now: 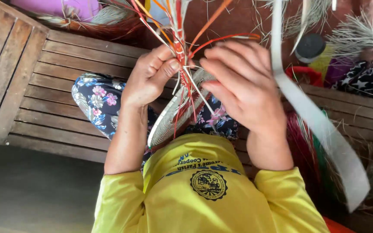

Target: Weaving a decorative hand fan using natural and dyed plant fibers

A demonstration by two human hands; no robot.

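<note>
A half-woven straw piece (168,118), pale with red strands, stands on edge over my lap. Loose red, orange and white strips (178,41) fan upward from its top. My left hand (149,78) pinches the bundle of strips between thumb and fingers where they meet the weave. On the other side, my right hand (243,86) curls its fingers around the weave's edge, fingertips on thin white strands. A wide pale strip (320,125) runs blurred past my right wrist, close to the camera.
I sit on a slatted wooden bench (48,86) in floral trousers (96,97). A dark-lidded jar (309,46), pale fibre bundles (359,32) and black-and-white cloth (368,80) lie at right. Red and green fibres (304,151) hang beside my right arm.
</note>
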